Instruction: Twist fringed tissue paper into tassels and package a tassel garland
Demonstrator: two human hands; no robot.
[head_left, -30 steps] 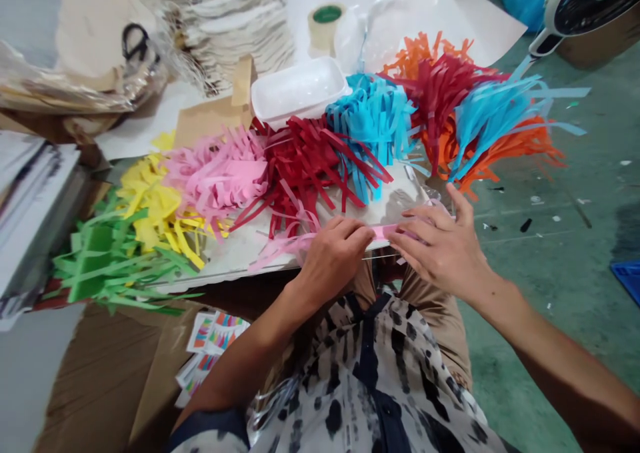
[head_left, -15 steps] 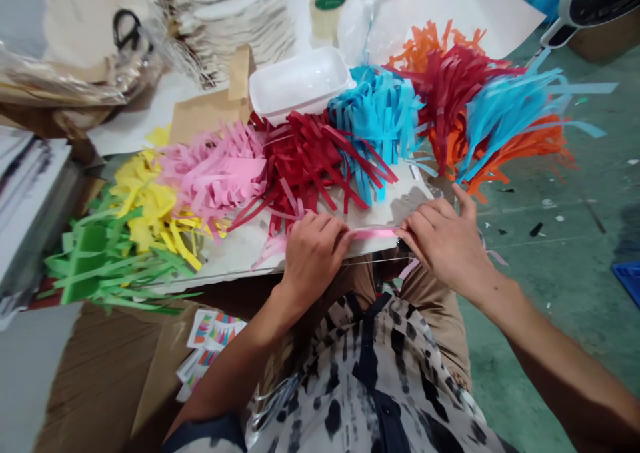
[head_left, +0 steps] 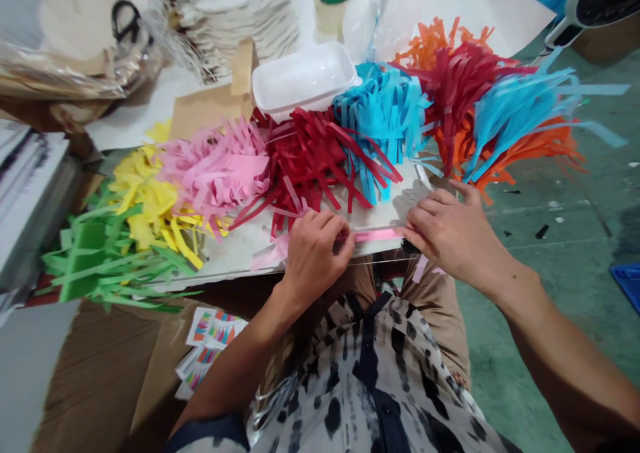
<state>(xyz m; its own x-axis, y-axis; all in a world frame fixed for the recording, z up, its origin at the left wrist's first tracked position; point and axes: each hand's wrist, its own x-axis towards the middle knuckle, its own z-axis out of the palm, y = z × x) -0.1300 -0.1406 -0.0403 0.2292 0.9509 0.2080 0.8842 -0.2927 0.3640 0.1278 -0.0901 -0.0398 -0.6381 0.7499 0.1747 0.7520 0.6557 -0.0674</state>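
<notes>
A pink tissue-paper tassel (head_left: 376,235) is stretched between my hands at the table's front edge, its middle drawn into a narrow band. My left hand (head_left: 316,248) has its fingers closed on the left part, and loose pink strips spread out beyond it. At the other end my right hand (head_left: 447,234) pinches the band, with pink strips hanging below the palm. Just behind lie a dark red bundle of strips (head_left: 310,156) and a blue one (head_left: 383,110). Further left are pink (head_left: 220,163), yellow (head_left: 145,190) and green (head_left: 90,253) bundles.
A white plastic tray (head_left: 305,80) and a roll of tape (head_left: 330,20) stand at the back. Scissors (head_left: 126,23) lie on plastic wrapping at the far left. More orange and blue strips (head_left: 525,106) overhang the table's right edge. Printed cards (head_left: 213,340) lie in a cardboard box below.
The left thumb and forefinger have curled closer together on the pink band. My right hand has shifted slightly right. The view has moved a little.
</notes>
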